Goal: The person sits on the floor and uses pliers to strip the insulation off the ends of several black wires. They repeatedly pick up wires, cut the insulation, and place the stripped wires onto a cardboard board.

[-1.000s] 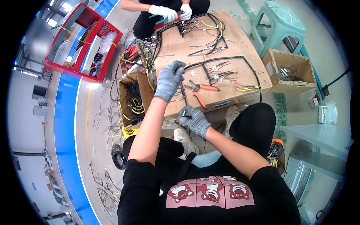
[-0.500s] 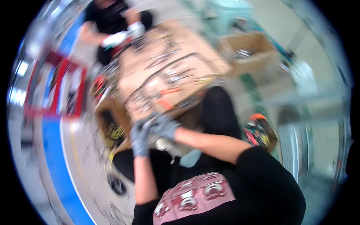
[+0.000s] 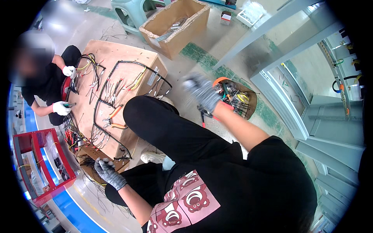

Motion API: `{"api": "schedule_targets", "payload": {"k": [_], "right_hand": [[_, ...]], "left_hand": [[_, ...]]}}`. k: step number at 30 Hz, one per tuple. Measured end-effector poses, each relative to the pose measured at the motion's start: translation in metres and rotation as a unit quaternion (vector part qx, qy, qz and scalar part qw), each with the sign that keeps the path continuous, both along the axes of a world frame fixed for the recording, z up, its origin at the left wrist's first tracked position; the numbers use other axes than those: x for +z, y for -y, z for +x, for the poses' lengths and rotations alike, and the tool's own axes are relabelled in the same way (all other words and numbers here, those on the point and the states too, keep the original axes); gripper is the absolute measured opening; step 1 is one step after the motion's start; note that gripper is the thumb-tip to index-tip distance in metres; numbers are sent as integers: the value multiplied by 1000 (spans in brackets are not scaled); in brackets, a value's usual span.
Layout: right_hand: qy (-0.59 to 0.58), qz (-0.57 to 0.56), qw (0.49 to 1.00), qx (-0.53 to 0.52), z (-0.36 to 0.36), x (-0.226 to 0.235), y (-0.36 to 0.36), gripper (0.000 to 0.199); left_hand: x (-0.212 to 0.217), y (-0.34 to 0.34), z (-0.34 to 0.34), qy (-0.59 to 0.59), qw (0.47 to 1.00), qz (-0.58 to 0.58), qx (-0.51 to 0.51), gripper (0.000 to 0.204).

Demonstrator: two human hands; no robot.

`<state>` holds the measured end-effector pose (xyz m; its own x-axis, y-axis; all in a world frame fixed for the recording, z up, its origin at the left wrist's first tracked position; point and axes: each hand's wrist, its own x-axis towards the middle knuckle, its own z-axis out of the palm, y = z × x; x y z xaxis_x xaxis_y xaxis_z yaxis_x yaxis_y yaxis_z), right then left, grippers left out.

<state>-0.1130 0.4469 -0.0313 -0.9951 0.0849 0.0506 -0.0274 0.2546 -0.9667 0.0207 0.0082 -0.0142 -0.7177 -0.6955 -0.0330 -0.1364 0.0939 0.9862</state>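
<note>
My left hand (image 3: 110,174), in a grey knit glove, is closed, its fingers curled beside the near left corner of a wooden box (image 3: 81,103); anything inside them is hidden. My right hand (image 3: 203,91), gloved alike, is raised beside a tub (image 3: 253,105) of hand tools and loose wires, its fingers smeared by motion. Below its wrist shows a red-handled tool (image 3: 204,118). On the wooden top lie a black wire harness (image 3: 132,62), short wire bundles with pale end sleeves and orange-handled pliers (image 3: 117,126).
A co-worker with white gloves (image 3: 61,108) sits across the box, holding a small tool. Around stand a cardboard carton (image 3: 171,46), a pale green stool (image 3: 130,15), a red rack (image 3: 23,143) and grey metal cabinets (image 3: 279,103). My knee (image 3: 151,120) adjoins the box's right side.
My hands were together at the box's near edge. Now the right has swung right to the tub, while the left stays near the box's corner. My view has turned rightward.
</note>
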Motion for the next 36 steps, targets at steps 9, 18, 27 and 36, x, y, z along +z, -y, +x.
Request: {"api": "schedule_targets", "payload": {"k": [9, 18, 27, 36], "right_hand": [[400, -88, 901, -145, 110, -390, -256, 24], [168, 213, 957, -105, 89, -225, -103, 20], [536, 370, 752, 101, 118, -333, -72, 46], [392, 297, 870, 25, 91, -442, -65, 60]], "left_hand": [[-22, 4, -25, 2, 998, 68, -20, 14], [5, 0, -20, 26, 999, 27, -6, 14], [13, -18, -14, 62, 997, -35, 21, 17], [31, -34, -24, 96, 995, -29, 13, 13]]}}
